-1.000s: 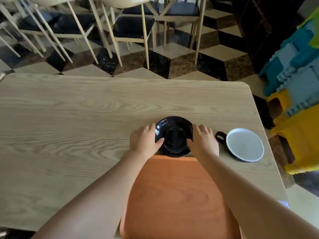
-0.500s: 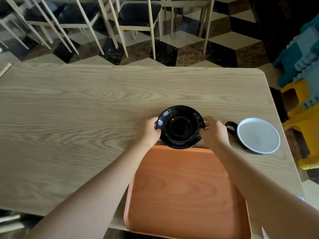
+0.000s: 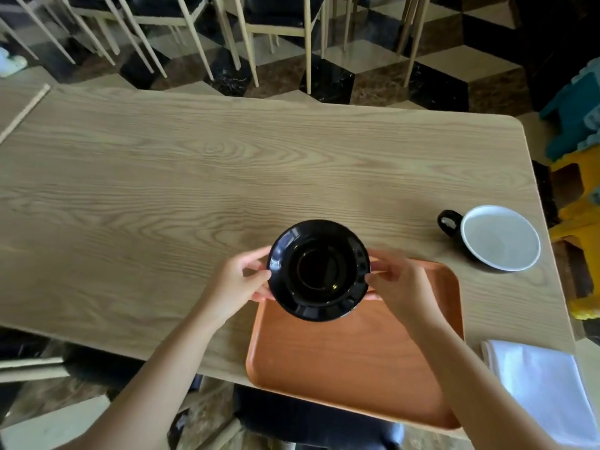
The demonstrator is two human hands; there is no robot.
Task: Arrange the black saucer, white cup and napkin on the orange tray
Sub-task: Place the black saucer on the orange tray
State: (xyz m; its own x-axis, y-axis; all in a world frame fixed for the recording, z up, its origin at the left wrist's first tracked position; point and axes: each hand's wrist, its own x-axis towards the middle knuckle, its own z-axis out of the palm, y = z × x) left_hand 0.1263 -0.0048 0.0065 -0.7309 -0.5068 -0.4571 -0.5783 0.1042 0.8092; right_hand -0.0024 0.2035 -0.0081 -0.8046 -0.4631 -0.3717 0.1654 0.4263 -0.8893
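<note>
The black saucer point(image 3: 318, 270) is held up over the far left corner of the orange tray point(image 3: 357, 355). My left hand point(image 3: 238, 282) pinches its left rim and my right hand point(image 3: 397, 284) pinches its right rim. The cup point(image 3: 498, 237), white inside with a black outside and black handle, stands on the table to the right of the tray. A folded white napkin point(image 3: 540, 384) lies at the table's near right corner, beside the tray. The tray's near edge overhangs the table's front edge.
The wooden table point(image 3: 194, 177) stretches left and far of the tray. Chairs point(image 3: 266, 24) stand beyond its far edge on a chequered floor. Blue and yellow plastic stools point(image 3: 578, 196) sit off the right side.
Both hands have lifted the saucer off the table and brought it nearer, over the tray's far corner. The camera view has tilted down, so the napkin now shows.
</note>
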